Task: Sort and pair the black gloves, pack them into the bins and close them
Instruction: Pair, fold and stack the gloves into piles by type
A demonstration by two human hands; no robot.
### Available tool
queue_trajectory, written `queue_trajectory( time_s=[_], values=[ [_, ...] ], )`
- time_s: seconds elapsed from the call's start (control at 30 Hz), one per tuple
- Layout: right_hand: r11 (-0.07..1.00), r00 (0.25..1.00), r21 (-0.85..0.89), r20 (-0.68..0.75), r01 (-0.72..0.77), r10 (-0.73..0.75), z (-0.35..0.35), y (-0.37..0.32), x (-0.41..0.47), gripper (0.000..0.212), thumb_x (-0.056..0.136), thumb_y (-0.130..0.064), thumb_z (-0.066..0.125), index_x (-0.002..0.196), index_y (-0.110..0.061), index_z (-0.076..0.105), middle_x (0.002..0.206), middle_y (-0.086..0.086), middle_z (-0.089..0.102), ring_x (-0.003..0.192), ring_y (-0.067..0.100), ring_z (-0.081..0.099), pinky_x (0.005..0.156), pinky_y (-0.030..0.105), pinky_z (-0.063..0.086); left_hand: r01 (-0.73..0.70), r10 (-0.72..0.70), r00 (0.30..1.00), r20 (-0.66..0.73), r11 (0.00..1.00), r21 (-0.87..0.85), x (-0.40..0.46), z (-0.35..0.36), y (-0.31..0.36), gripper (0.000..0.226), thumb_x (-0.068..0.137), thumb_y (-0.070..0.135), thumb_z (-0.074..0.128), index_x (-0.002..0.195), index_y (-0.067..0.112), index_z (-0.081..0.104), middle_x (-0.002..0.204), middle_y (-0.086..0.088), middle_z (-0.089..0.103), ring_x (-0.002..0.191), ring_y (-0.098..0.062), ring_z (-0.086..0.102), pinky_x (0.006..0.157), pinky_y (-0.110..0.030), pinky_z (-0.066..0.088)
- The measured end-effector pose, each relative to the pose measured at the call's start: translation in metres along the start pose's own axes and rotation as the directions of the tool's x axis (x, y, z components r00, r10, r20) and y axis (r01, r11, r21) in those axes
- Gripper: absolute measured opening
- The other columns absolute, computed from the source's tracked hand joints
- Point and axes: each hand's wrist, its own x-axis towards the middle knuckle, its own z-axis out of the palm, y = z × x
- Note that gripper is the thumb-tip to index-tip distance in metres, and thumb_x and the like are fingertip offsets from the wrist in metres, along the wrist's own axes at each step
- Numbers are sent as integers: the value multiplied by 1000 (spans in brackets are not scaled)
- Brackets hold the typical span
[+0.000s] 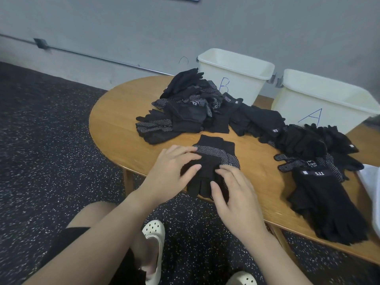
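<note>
A pair of black gloves with white dots (216,153) lies stacked at the near edge of the round wooden table (115,124). My left hand (172,171) rests flat on its left side, fingers straight. Laid over the pair's finger end is my right hand (234,194), its fingers spread. A large heap of black gloves (185,108) sits behind, and more gloves (308,145) trail to the right. A stack labelled 5.11 (322,202) lies at the right near edge. Two white bins stand at the back, one marked B (234,75), one marked A (320,103); both are open.
A white bag or sheet (372,182) shows at the right edge of the table. The floor is dark speckled rubber (51,140). My legs and white clogs (154,239) are below the table's near edge. A grey wall (185,27) stands behind the bins.
</note>
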Motion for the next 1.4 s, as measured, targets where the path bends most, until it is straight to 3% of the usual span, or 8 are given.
queue_trajectory(
  time_s=[0.17, 0.3, 0.63, 0.8, 1.0, 1.2, 1.3, 1.4],
  values=[
    [999, 995, -24, 94, 27, -25, 4, -5, 8, 58, 107, -49, 28, 153, -19, 47, 162, -9, 37, 153, 6, 24, 126, 34, 22, -15, -42, 967, 251, 976, 219, 0, 2, -6, 57, 110, 47, 29, 164, 29, 25, 172, 8, 16, 159, -11, 8, 126, -32, 0],
    [994, 987, -75, 146, 79, -67, 10, -12, 15, 58, 108, -45, 21, 157, -20, 42, 166, -9, 32, 155, 2, 14, 129, 30, 10, -35, -51, 944, 325, 967, 254, 2, 0, -8, 62, 109, 50, 20, 166, 24, 14, 173, 8, 8, 159, -8, -1, 129, -37, -2],
    [963, 965, -264, 263, 56, 15, 24, -22, 12, 73, 105, -59, 1, 165, -18, 11, 172, -4, 4, 157, 5, -8, 128, 32, -7, 97, -118, 966, 231, 990, 101, 9, -11, -23, 53, 109, 32, 44, 160, 18, 37, 163, 5, 40, 154, -7, 26, 129, -34, 14],
    [957, 968, -290, 245, 27, 46, 28, -27, 10, 78, 103, -63, -1, 164, -15, 11, 172, 0, 4, 158, 9, -7, 129, 35, -3, 179, -166, 980, 108, 976, -127, 19, -18, -20, 46, 97, 23, 70, 141, 14, 62, 125, 2, 71, 124, -18, 60, 112, -36, 41],
    [957, 971, -289, 233, 25, 46, 28, -29, 12, 79, 104, -63, 3, 164, -15, 19, 172, 0, 13, 159, 11, 1, 129, 35, -2, 317, -298, 941, 160, 942, -114, 36, -16, -21, 26, 88, 40, 78, 108, 25, 75, 100, 7, 65, 97, -12, 50, 107, -44, 35],
    [996, 997, -38, 27, -76, 77, 19, -21, 25, 60, 106, -54, 27, 138, -17, 61, 145, -5, 52, 138, 11, 42, 121, 39, 31, 367, -297, 921, 251, 876, -314, 41, -16, -20, 20, 82, 29, 85, 81, 21, 67, 81, 10, 68, 78, -6, 62, 81, -35, 50],
    [991, 991, 56, -44, -123, 125, 16, -15, 34, 56, 105, -52, 31, 139, -16, 56, 145, -5, 47, 138, 11, 40, 116, 36, 37, 356, -263, 930, 257, 817, -453, 41, -17, -18, 18, 85, 20, 84, 84, 17, 66, 78, 8, 71, 77, -9, 67, 77, -36, 56],
    [985, 986, 61, 58, -162, 159, 17, -11, 43, 64, 104, -56, 20, 152, -20, 42, 156, -7, 42, 146, 7, 32, 123, 28, 23, 347, -268, 938, 220, 741, -575, 39, -23, -18, 17, 88, 16, 81, 85, 14, 64, 76, 5, 70, 75, -11, 67, 71, -32, 58]
  ],
)
